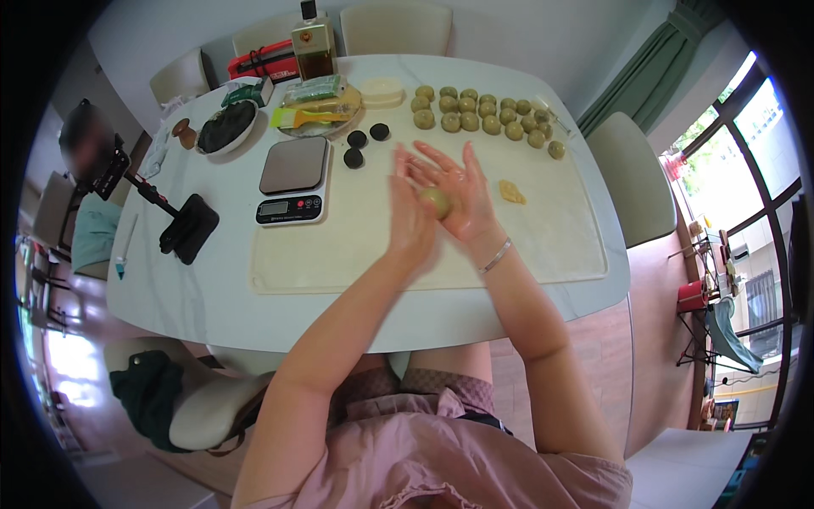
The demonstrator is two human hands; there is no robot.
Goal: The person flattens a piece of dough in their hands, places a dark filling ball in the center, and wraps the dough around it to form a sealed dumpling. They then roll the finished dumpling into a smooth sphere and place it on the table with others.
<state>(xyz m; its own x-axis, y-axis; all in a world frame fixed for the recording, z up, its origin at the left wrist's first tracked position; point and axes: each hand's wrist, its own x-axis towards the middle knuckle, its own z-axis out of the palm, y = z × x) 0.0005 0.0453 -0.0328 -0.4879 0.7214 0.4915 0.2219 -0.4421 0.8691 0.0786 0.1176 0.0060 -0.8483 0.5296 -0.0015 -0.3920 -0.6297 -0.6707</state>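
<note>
A pale green dough ball sits between my palms above a cream-coloured mat. My left hand, slightly blurred, presses against the ball from the left with its fingers pointing up. My right hand is turned palm up under the ball, its fingers spread and shiny; a silver bracelet circles that wrist. Three dark filling balls lie on the mat to the left of my hands. Right of them is a small flattened yellowish dough piece. Several finished-looking green balls stand in rows at the back right.
A digital kitchen scale overlaps the left part of the mat. Behind it are a bowl of dark paste, a yellow silicone brush, a lidded tub and a glass bottle. A black phone stand is at the left.
</note>
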